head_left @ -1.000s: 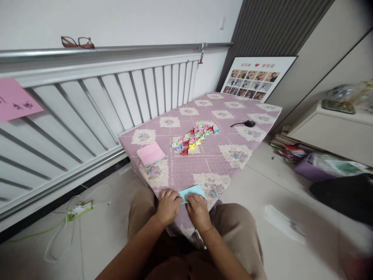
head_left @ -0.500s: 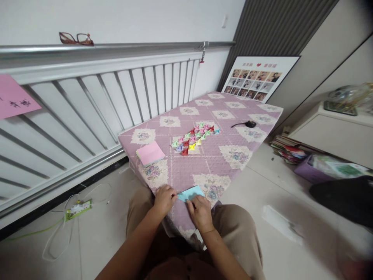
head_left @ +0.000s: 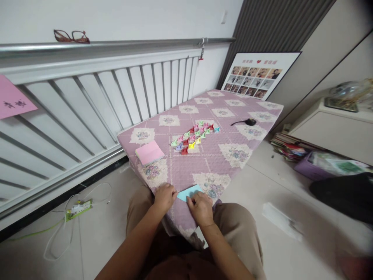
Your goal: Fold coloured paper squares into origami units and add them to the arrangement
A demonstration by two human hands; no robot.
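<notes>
Here, the right hand is holding the blue paper down on the surface with curled fingers; the left hand is resting bunched fingers at its left tip, grip unclear.

Tabletop tally

Counted: one left hand, one right hand, one blue paper, one paper stack. Folded paper figures: over a dozen, exact count unclear. One photo board, fifteen photos.

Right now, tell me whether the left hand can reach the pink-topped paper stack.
Probably yes: the paper stack lies just beyond the left hand, with only tablecloth showing between them.
</notes>
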